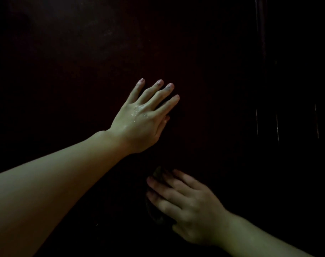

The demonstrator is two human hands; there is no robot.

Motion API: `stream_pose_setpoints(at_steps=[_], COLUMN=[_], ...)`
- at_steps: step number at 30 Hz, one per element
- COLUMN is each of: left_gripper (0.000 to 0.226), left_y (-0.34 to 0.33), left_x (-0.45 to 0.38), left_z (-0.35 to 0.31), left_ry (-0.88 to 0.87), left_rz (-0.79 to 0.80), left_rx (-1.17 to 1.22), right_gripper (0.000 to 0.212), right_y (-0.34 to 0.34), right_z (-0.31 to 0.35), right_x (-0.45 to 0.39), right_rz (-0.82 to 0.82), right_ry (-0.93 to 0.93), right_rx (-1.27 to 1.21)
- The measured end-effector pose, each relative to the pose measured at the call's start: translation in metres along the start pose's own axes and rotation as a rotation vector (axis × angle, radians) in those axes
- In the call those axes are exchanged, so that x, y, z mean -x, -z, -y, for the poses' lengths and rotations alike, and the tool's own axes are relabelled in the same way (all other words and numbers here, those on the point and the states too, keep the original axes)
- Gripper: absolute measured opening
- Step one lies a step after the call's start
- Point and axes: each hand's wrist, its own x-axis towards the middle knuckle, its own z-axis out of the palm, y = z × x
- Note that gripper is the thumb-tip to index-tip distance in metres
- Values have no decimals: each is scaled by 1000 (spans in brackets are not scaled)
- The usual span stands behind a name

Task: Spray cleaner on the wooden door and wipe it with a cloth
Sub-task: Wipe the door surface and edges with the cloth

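Two hands work the dark wooden door (pixel 84 52): the left hand (pixel 139 119), wet and flat-fingered, braces it while the right hand (pixel 187 206) presses a dark crumpled cloth (pixel 156 216). Spraying seems done; wiping looks underway, its extent unclear in the gloom.

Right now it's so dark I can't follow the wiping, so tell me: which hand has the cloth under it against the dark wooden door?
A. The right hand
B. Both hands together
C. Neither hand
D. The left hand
A: a dark, crumpled cloth shows under the fingers of the right hand, while the left hand lies spread and bare on the dark wooden door.
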Motion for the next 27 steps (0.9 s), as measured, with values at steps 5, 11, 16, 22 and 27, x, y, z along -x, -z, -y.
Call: stream_pose_setpoints(at_steps=[5,11,16,22,27], left_gripper=[52,52,56,63,63], left_y=[10,27,34,35,29], left_x=[27,55,89,124,144], left_z=[9,30,60,80,85], left_ry=[-69,-3,210,342,388], left_rz=[33,-66,-9,-15,-34], left_rx=[59,-17,-141,-174,-170], right_gripper=[68,73,67,66,70], right_y=[26,15,4,31,20], right_z=[-75,-27,16,-64,-18], right_x=[-31,-84,-72,-108,-155], right_rz=[-115,-204,-12,-209,-304], right_ry=[-441,-594,-69,-560,-737], right_rx=[33,-7,15,17,-19])
